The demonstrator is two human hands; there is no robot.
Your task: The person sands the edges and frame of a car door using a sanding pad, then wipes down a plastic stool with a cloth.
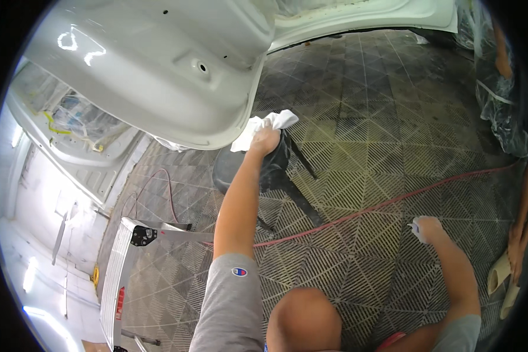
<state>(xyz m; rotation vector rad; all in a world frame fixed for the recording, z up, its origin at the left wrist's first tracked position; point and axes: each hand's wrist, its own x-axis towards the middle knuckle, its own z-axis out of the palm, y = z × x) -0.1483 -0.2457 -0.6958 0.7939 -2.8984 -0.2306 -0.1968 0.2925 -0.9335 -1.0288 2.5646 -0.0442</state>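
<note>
My left arm reaches forward in a grey sleeve. My left hand (266, 139) is closed on a white cloth (284, 119), beside the lower edge of a glossy white car body panel (158, 76). Whether the cloth presses on the panel I cannot tell. Beneath that hand stands a dusty black stool (226, 170), partly hidden by my forearm. My right hand (426, 229) hangs low at the right, away from the panel, with its fingers curled. Something small and whitish shows at its fingers, too small to name.
A red hose (369, 208) runs across the grated floor tiles (364, 281). At the left stands a folding metal platform (114, 281). Clear plastic sheeting (501, 117) hangs at the right, above a person's legs (519, 246) and pale slippers (498, 273).
</note>
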